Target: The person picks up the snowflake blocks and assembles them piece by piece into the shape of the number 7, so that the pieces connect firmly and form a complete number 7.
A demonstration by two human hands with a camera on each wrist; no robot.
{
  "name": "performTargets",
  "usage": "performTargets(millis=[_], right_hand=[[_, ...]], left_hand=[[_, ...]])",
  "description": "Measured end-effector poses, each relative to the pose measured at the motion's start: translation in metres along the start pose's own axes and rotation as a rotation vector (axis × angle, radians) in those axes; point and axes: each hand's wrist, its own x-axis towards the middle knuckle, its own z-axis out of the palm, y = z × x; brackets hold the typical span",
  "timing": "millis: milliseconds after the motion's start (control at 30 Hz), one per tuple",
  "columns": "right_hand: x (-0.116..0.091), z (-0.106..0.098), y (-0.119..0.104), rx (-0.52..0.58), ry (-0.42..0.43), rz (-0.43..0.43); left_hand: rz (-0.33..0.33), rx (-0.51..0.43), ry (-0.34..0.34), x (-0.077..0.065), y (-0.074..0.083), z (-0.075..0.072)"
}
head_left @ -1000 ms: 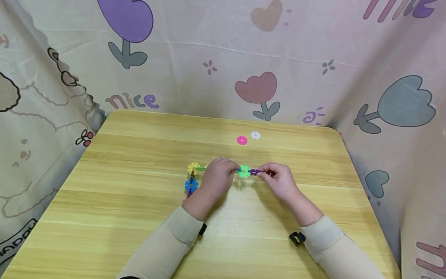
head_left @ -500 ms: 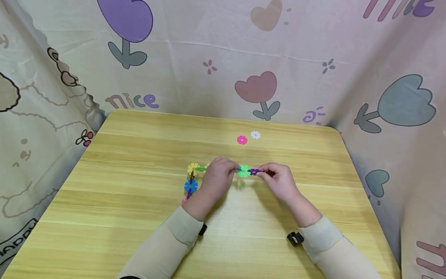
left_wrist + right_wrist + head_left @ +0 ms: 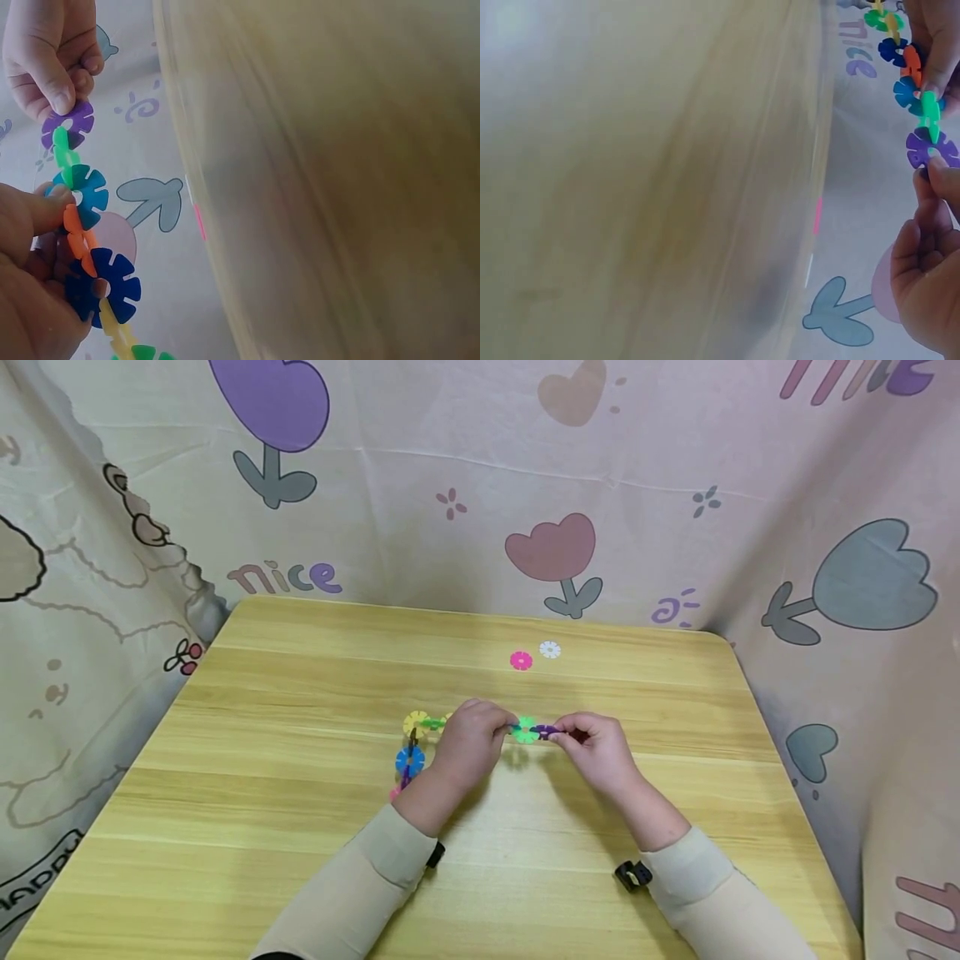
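Note:
A chain of slotted plastic snowflake discs runs between the two hands. My left hand (image 3: 471,739) pinches the teal disc (image 3: 94,193), and its curled fingers lie behind the orange disc (image 3: 78,231) and dark blue disc (image 3: 124,283). Thumb and fingers of my right hand (image 3: 600,750) pinch the purple disc (image 3: 81,116) at the chain's right end. Slotted into that purple piece is a light green disc (image 3: 525,731), bridging to the teal one. Left of my left hand, the chain bends at a yellow disc (image 3: 415,724) toward a blue disc (image 3: 409,762) and a partly hidden pink disc (image 3: 395,793).
On the wooden table (image 3: 300,693), a loose pink disc (image 3: 521,661) and a white disc (image 3: 550,650) lie beyond the hands. A printed curtain (image 3: 405,460) hangs behind the table and along its sides.
My right hand and the purple disc have shifted very slightly left, toward the light green disc. My left hand stays in place with its hold unchanged.

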Motion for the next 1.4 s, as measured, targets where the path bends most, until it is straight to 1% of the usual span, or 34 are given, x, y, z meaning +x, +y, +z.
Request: performTargets(millis=[100, 200, 267, 367, 467, 533, 667, 733, 833, 1067, 1200, 1400], right_hand=[[0.0, 0.0, 0.0, 0.001, 0.002, 0.023], [0.0, 0.001, -0.001, 0.016, 0.026, 0.038], [0.001, 0.002, -0.001, 0.029, 0.047, 0.029], [0.001, 0.005, -0.001, 0.042, 0.074, -0.014], [0.002, 0.009, 0.0, 0.055, 0.088, -0.067], [0.002, 0.012, -0.001, 0.06, 0.087, -0.094], [0.003, 0.016, -0.003, 0.07, 0.081, -0.101], [0.003, 0.017, -0.004, 0.07, 0.081, -0.095], [0.003, 0.018, -0.005, 0.073, 0.081, -0.076], [0.004, 0.022, -0.006, 0.087, 0.068, -0.027], [0.005, 0.022, -0.007, 0.047, 0.045, 0.009], [0.012, 0.012, 0.0, -0.05, -0.032, 0.061]], left_hand=[[-0.01, 0.01, -0.014, 0.001, -0.001, 0.0], [-0.029, 0.026, -0.031, 0.002, -0.001, -0.001], [-0.042, 0.034, -0.045, 0.003, 0.0, -0.001], [-0.05, 0.044, -0.064, 0.005, 0.003, -0.001], [-0.033, 0.061, -0.08, 0.007, 0.005, 0.001], [-0.014, 0.075, -0.078, 0.007, 0.006, 0.003], [0.018, 0.092, -0.053, 0.008, 0.007, 0.006], [0.028, 0.092, -0.04, 0.008, 0.007, 0.007], [0.027, 0.097, -0.037, 0.008, 0.007, 0.007], [0.02, 0.099, -0.058, 0.008, 0.005, 0.004], [0.016, 0.102, -0.08, 0.008, 0.004, 0.003], [0.013, 0.148, -0.109, 0.008, 0.004, 0.002]])
